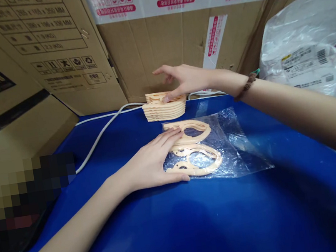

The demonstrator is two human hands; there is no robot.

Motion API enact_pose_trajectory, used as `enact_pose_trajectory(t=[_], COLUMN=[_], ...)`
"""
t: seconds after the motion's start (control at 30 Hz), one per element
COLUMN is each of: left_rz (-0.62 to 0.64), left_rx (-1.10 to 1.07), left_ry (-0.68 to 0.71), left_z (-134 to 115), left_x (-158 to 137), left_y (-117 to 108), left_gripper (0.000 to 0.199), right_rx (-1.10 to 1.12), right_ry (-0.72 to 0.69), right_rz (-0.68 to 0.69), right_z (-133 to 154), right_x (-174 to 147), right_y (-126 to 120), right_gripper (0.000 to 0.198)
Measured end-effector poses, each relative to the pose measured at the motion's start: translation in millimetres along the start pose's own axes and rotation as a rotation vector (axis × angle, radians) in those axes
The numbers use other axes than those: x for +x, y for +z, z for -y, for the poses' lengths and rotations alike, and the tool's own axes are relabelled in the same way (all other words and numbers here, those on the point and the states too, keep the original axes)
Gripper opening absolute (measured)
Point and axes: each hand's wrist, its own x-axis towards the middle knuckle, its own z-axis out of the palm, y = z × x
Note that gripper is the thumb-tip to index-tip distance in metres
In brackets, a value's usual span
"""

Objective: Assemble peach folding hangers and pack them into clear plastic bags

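Note:
My left hand (152, 162) lies flat, fingers spread, on a clear plastic bag (234, 149). Inside the bag are two beige plastic pieces (208, 169) with rounded outlines and cut-out openings, one behind the other; they look like folded travel hangers. Behind the bag stands a neat stack of similar beige pieces (166, 111). My right hand (184, 77) is over this stack, its thumb touching the top. The index finger points left and the fingers are apart, with nothing seen gripped. A dark hair tie circles the right wrist.
The blue tabletop (201, 222) carries everything. Cardboard boxes (155, 43) wall off the back and left. A white cable (100, 138) runs along the left and behind the stack. White plastic-wrapped parcels (310, 66) are at the right. A pixelated dark area (39, 195) covers the left edge.

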Motion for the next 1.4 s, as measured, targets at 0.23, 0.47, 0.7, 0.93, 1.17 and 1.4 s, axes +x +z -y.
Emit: enact_pose_trajectory(t=[0.23, 0.47, 0.7, 0.93, 1.17, 1.4], left_rz=[-0.006, -0.008, 0.0, 0.011, 0.011, 0.027], left_rx=[0.003, 0.006, 0.019, 0.039, 0.053, 0.045], left_ry=[-0.006, -0.003, -0.007, -0.011, -0.011, -0.033], left_z=[-2.1, -2.1, -1.5, -2.4, -1.3, -3.0], left_x=[-0.7, -0.1, -0.6, -0.3, -1.1, -0.3], left_y=[-0.8, -0.6, -0.4, -0.7, -0.6, -2.1], left_gripper=[0.104, 0.103, 0.103, 0.105, 0.104, 0.104], right_rx=[-0.02, 0.051, 0.011, -0.058, -0.199, -0.19], right_ry=[-0.039, -0.009, 0.007, 0.023, 0.056, 0.201], right_rz=[0.018, 0.096, 0.112, -0.028, -0.123, -0.031], right_z=[4.1, 3.4, 9.6, 18.4, 25.5, 11.1], right_x=[2.1, -1.8, -4.5, -24.6, -126.2, -219.5], right_y=[3.0, 10.3, 11.3, -8.3, -42.5, -32.1], right_gripper=[0.089, 0.078, 0.083, 0.079, 0.074, 0.07])
